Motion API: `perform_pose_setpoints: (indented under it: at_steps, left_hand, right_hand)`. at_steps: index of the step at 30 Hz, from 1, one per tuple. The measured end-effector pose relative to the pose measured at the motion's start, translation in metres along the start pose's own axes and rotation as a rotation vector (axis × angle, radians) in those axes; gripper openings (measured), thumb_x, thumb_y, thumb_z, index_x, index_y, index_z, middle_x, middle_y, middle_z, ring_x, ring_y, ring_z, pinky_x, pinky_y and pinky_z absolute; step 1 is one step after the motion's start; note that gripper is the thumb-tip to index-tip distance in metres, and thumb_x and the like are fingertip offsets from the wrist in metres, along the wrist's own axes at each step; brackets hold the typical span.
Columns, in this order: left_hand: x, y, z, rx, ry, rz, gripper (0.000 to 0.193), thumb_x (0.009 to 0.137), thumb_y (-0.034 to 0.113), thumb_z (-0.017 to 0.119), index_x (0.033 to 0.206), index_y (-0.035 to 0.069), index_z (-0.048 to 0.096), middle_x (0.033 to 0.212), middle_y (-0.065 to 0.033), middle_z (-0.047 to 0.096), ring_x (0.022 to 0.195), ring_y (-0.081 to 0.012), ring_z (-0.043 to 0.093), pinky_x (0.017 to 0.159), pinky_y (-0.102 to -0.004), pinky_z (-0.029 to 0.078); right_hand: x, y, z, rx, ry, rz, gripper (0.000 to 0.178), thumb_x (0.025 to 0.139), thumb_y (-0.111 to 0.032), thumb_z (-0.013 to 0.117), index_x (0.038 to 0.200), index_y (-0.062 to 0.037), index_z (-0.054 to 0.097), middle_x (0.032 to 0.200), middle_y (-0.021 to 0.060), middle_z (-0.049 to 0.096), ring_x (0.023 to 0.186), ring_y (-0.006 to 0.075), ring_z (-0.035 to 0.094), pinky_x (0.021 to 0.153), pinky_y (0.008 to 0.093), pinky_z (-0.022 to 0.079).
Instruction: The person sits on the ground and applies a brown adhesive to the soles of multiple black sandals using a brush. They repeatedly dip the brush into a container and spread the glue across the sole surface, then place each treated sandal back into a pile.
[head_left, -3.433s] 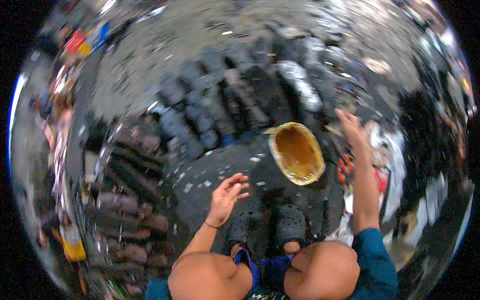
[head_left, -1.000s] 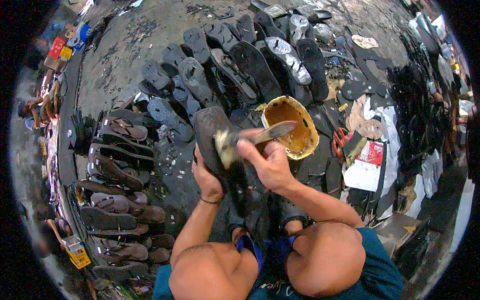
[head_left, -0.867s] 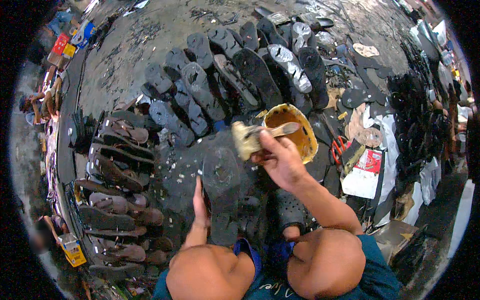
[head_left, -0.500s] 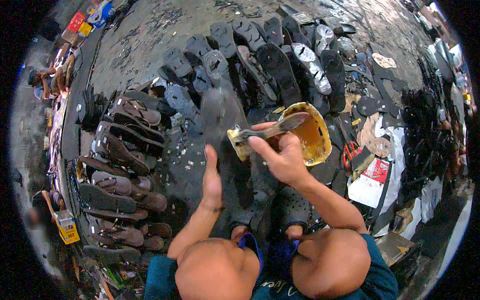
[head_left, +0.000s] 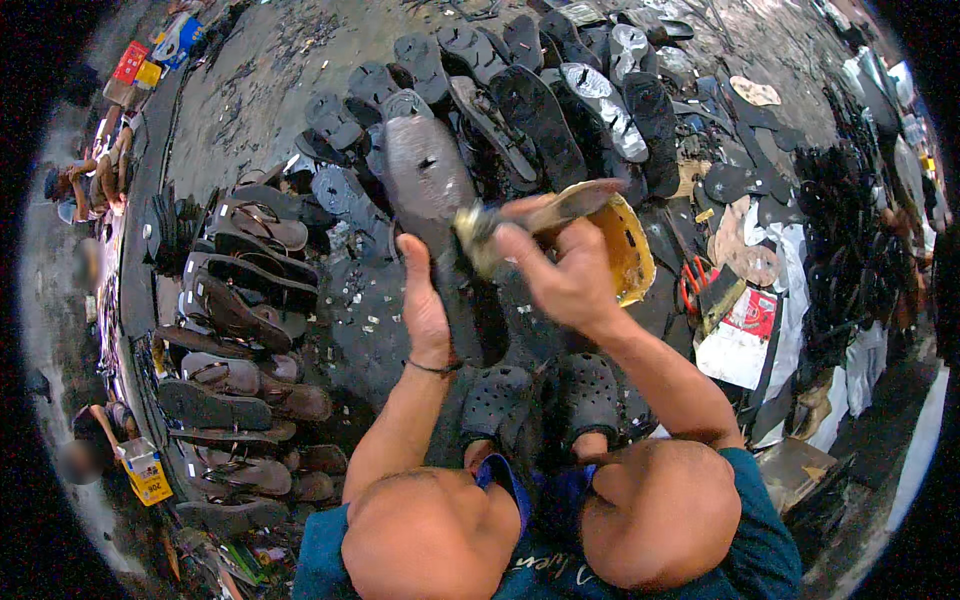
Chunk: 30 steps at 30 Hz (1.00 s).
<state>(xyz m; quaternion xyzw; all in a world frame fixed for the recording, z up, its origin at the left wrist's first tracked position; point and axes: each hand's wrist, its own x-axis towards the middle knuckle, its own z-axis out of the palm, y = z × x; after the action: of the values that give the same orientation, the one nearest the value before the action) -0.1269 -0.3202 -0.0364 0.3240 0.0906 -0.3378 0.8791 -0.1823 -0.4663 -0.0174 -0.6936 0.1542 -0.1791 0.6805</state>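
A dark grey shoe sole [head_left: 425, 170] with a wet sheen on its upper end is held up in front of me. My left hand [head_left: 428, 312] grips its near end, the thumb along the left edge and the other fingers hidden beneath. In my right hand [head_left: 572, 272] is a brush [head_left: 592, 200], its pale yellowish bristles blurred by motion at the sole's right edge. Partly behind that hand stands a tub [head_left: 632, 250] with yellow-brown glue-like stuff coating its inside.
Dark soles [head_left: 540, 115] lie in rows beyond my hands. Finished-looking flip-flops [head_left: 245, 400] are stacked at left. On the right are red-handled scissors [head_left: 690, 285], a wide brush [head_left: 722, 298] and scraps. My clogs [head_left: 590, 395] stand below; a person [head_left: 95, 180] sits far left.
The sole was blurred and now shows sharper, its wet face tilted into view. The brush has shifted up slightly, its bristles now smeared by motion against the sole's edge.
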Motion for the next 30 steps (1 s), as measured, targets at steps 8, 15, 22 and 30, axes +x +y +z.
perform_pose_setpoints:
  at_steps: [8, 15, 22, 30]
  left_hand:
    - [-0.007, 0.030, 0.002, 0.060, 0.156, 0.076, 0.070, 0.091, 0.073, 0.049, 0.113, 0.008, 0.065, 0.100, -0.0055, 0.069, 0.086, -0.0214, 0.067, 0.072, -0.0372, 0.058]
    - [0.030, 0.015, -0.055, -0.128, 0.210, -0.156, 0.056, 0.101, 0.056, 0.047, 0.121, 0.006, 0.063, 0.102, -0.0110, 0.070, 0.085, -0.0262, 0.068, 0.077, -0.0401, 0.057]
    - [0.156, 0.140, -0.080, -0.083, -0.154, 0.314, 0.061, 0.101, 0.047, 0.048, 0.143, 0.003, 0.045, 0.141, -0.0162, 0.054, 0.123, -0.0387, 0.055, 0.102, -0.0522, 0.048]
    - [0.083, 0.076, -0.176, 0.785, 0.682, 0.897, 0.058, 0.092, 0.021, 0.072, 0.139, 0.002, 0.044, 0.128, -0.0145, 0.056, 0.113, -0.0227, 0.058, 0.089, -0.0353, 0.054]
  right_hand:
    - [-0.004, 0.037, -0.019, -0.177, 0.098, -0.017, 0.024, 0.091, -0.018, 0.072, 0.105, 0.0008, 0.067, 0.095, 0.0124, 0.072, 0.093, 0.0190, 0.068, 0.086, 0.0359, 0.052]
    - [-0.041, -0.030, 0.027, 0.027, -0.248, 0.104, 0.024, 0.089, -0.017, 0.074, 0.107, -0.0015, 0.070, 0.098, 0.0125, 0.074, 0.090, 0.0181, 0.069, 0.082, 0.0346, 0.054]
    - [-0.037, 0.012, -0.004, -0.079, -0.096, 0.163, 0.021, 0.094, -0.010, 0.068, 0.112, 0.0011, 0.063, 0.096, 0.0036, 0.066, 0.086, 0.0114, 0.060, 0.079, 0.0271, 0.049]
    - [-0.027, 0.052, -0.086, -0.647, 0.150, -0.026, 0.022, 0.093, -0.011, 0.070, 0.111, 0.0012, 0.067, 0.103, 0.0105, 0.070, 0.093, 0.0198, 0.066, 0.084, 0.0345, 0.051]
